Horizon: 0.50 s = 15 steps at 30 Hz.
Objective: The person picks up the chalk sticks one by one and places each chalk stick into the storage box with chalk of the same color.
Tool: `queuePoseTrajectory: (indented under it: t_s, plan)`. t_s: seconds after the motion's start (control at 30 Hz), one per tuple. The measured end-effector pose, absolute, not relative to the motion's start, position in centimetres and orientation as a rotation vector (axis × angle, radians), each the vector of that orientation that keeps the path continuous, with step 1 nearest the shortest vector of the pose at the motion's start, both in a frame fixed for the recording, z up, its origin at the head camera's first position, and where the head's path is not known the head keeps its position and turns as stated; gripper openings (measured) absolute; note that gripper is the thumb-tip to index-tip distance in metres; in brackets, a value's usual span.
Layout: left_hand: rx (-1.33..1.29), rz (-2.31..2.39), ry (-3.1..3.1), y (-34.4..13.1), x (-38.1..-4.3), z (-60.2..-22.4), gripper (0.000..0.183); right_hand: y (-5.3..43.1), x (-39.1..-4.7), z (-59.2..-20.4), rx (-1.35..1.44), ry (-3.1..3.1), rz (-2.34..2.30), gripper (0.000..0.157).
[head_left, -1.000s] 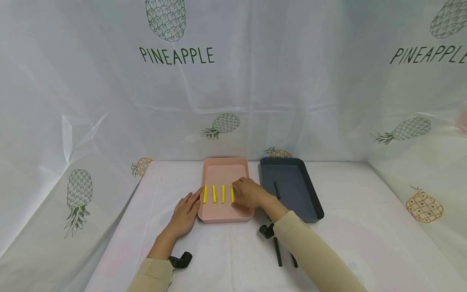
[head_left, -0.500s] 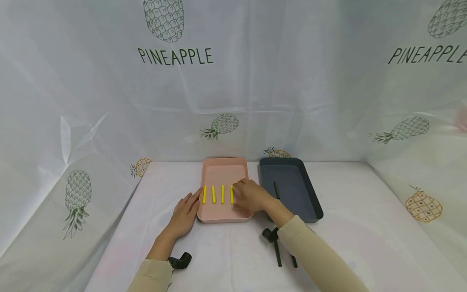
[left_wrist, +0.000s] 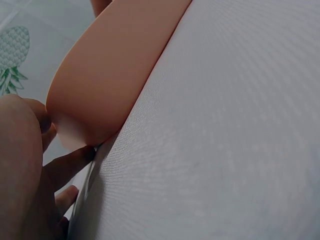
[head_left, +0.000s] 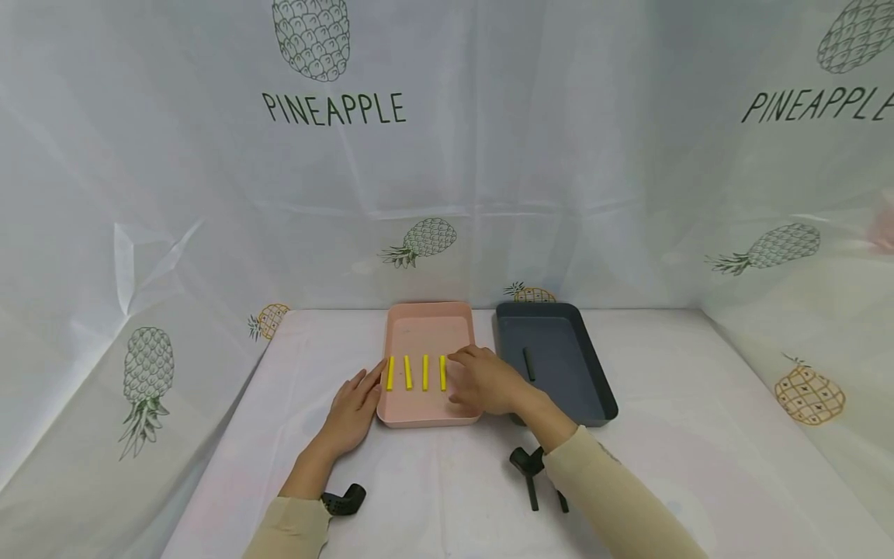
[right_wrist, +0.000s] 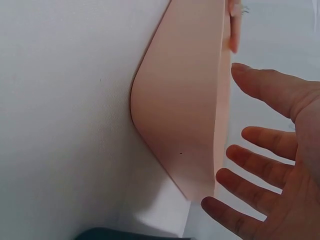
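Note:
A pink tray [head_left: 429, 330] stands on the table with several yellow sticks [head_left: 425, 373] lined up in a row inside it. My left hand [head_left: 355, 411] lies at the tray's left side; in the left wrist view its fingers [left_wrist: 67, 167] touch the outer wall near a corner. Over the tray's right part hovers my right hand [head_left: 492, 380], just right of the rightmost yellow stick [head_left: 443, 373]. The right wrist view shows its thumb and fingers spread apart, holding nothing.
To the right stands a dark blue-grey tray [head_left: 569, 373] with a dark stick [head_left: 529, 363] in it. Two more dark sticks [head_left: 532, 493] lie on the table near my right sleeve [head_left: 615, 497]. A pineapple-print sheet [head_left: 447, 155] hangs behind the trays.
My right hand has drawn slightly right and toward me, away from the rightmost yellow stick, and its fingers have spread. The left hand and the sticks stay in place.

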State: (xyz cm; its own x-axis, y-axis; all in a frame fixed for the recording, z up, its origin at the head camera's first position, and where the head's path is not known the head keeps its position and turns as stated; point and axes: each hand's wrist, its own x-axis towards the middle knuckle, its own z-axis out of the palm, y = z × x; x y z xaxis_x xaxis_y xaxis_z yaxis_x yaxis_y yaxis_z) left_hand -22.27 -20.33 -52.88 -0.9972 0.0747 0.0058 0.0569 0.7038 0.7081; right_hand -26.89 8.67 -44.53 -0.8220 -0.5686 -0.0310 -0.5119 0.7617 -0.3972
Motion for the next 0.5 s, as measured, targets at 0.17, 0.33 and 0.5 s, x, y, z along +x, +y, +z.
queuePoseTrajectory:
  t_s: [0.17,0.33,0.5]
  plan:
    - [0.099,1.189,2.876,-20.3,-22.4,-53.1,0.05,9.3,-26.2,-44.2,-0.872,2.802,-0.627,0.072]
    - [0.108,1.178,2.884,-20.4,-22.5,-53.2,0.05,10.1,-25.5,-44.2,-0.862,2.794,-0.68,0.072]
    - [0.124,1.174,2.89,-20.4,-22.5,-53.2,0.05,11.1,-25.1,-44.5,-0.853,2.802,-0.76,0.073]
